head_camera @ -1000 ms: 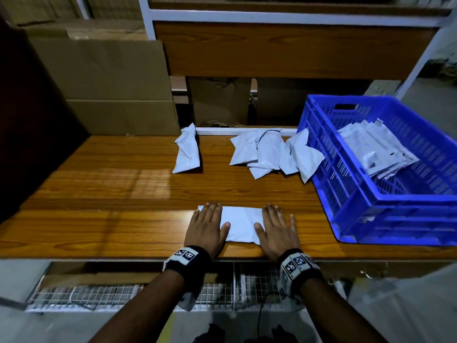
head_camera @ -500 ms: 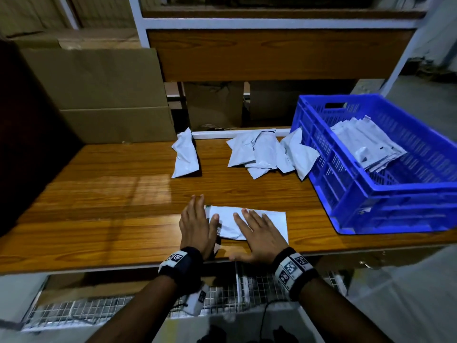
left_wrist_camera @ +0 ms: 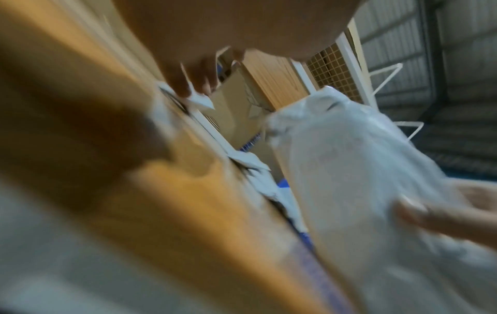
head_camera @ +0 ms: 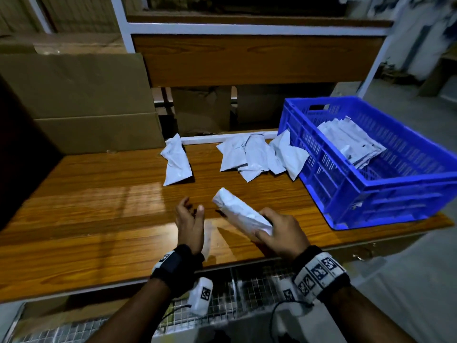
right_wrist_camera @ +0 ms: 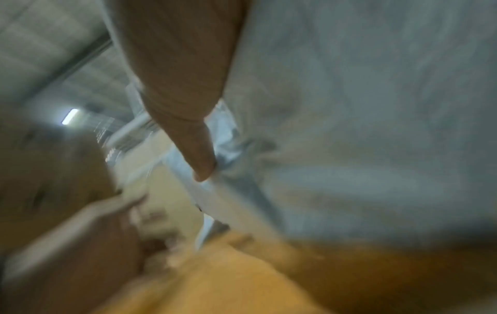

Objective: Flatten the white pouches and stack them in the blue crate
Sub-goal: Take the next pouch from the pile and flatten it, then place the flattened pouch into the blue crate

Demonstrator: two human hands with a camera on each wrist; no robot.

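My right hand (head_camera: 267, 227) grips a flattened white pouch (head_camera: 237, 211) by its near end and holds it tilted above the wooden table (head_camera: 99, 219); the same pouch (left_wrist_camera: 363, 180) fills the blurred left wrist view. My left hand (head_camera: 190, 219) hovers just left of it, fingers loosely curled, holding nothing. The blue crate (head_camera: 395, 189) stands at the table's right end with a stack of flat pouches (head_camera: 351, 142) inside. A heap of crumpled pouches (head_camera: 259, 154) lies beside the crate, and one lone pouch (head_camera: 176, 162) lies further left.
Cardboard boxes (head_camera: 79, 100) stand at the back left, and a wooden shelf panel (head_camera: 247, 60) in a white frame rises behind the table. A wire mesh rack (head_camera: 235, 288) sits under the near edge. Bare tabletop spreads to the left of my hands.
Both hands pressed the pouch flat on the table before. Now my right hand has lifted it off the surface and my left hand has let go and risen beside it.
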